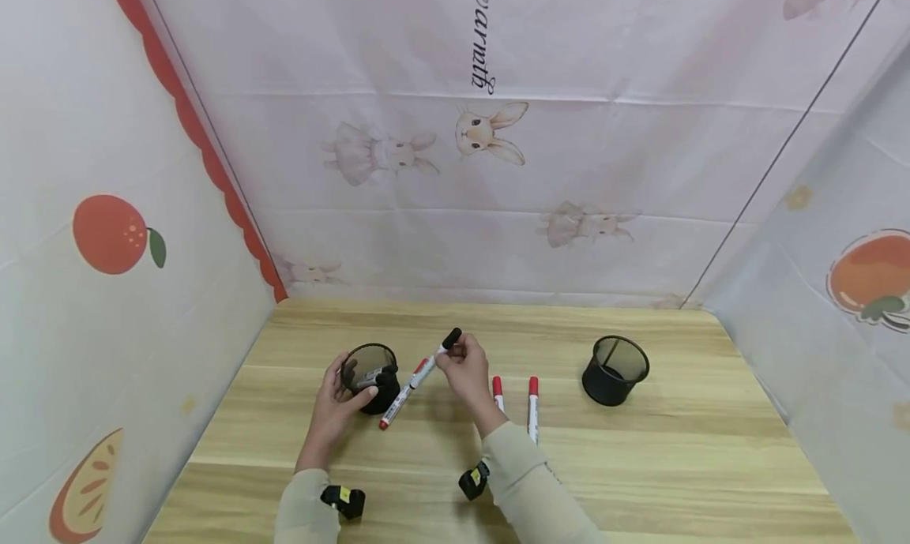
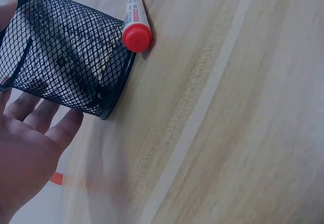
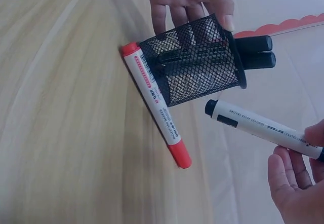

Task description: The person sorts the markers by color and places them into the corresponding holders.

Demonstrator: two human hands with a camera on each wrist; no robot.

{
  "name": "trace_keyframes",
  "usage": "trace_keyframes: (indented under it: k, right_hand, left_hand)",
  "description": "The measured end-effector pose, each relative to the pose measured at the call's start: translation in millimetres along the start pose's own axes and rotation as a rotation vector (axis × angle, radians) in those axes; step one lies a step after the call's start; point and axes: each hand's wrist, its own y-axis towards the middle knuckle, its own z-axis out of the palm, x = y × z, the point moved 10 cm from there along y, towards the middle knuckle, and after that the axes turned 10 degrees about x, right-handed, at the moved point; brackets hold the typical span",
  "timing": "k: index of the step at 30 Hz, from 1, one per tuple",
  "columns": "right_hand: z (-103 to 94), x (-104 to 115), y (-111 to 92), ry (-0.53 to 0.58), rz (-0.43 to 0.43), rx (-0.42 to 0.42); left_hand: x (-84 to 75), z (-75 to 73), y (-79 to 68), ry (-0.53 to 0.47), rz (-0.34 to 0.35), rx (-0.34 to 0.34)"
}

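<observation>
My left hand point(image 1: 332, 408) grips a black mesh pen cup point(image 1: 385, 399), thumb on one side and fingers on the other. Two black-capped markers point(image 3: 257, 60) stick out of the cup's mouth in the right wrist view. My right hand point(image 1: 465, 374) pinches a white whiteboard marker point(image 3: 258, 128) near its black cap. The marker's other end points toward the cup but is apart from it in the right wrist view. A white marker with red ends point(image 3: 154, 97) lies on the table beside the cup's base.
Two more red-capped markers point(image 1: 533, 402) lie right of my right forearm, one partly hidden by it. Farther right stands a second black mesh cup point(image 1: 606, 388). The wooden table point(image 1: 675, 465) is enclosed by printed cloth walls.
</observation>
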Motion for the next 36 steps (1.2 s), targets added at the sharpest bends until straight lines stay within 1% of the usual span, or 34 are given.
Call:
trace_keyframes:
  k: [6,9,11,18,20,23,27,30,33,36]
  right_hand:
    - [1.7,37,-10,0.030,-0.009,0.032]
    - [3.6,42,-9,0.056,-0.036,0.042]
    - [4.6,45,-9,0.064,-0.050,0.046]
    - [5.4,55,-9,0.060,-0.082,0.044]
    - [5.1,57,-8,0.066,-0.091,0.042]
    - [5.2,59,-8,0.078,-0.108,0.047]
    - [8.2,61,-7,0.096,-0.124,0.060]
    - [10.6,63,-7,0.102,-0.126,0.063]
    - [12.6,64,-7,0.108,-0.127,0.066]
    - [14.5,66,-6,0.104,-0.128,0.071]
  left_hand:
    - [1.1,-0.2,0.8,-0.002,0.007,-0.002]
    - [-0.4,-0.5,0.6,-0.005,0.007,-0.006]
    - [-2.3,0.0,-0.6,-0.011,-0.005,-0.003]
    - [-24.9,6.5,-8.7,-0.052,-0.033,0.016]
    - [-29.3,8.0,-10.1,-0.048,-0.037,0.016]
    - [-31.7,8.6,-10.5,-0.045,-0.039,0.014]
    - [-30.9,8.2,-10.2,-0.049,-0.035,0.015]
    - [-27.2,7.2,-9.3,-0.057,-0.031,0.018]
    - [-19.4,5.3,-6.8,-0.062,-0.025,0.020]
    - [-10.5,3.1,-3.3,-0.044,-0.019,0.015]
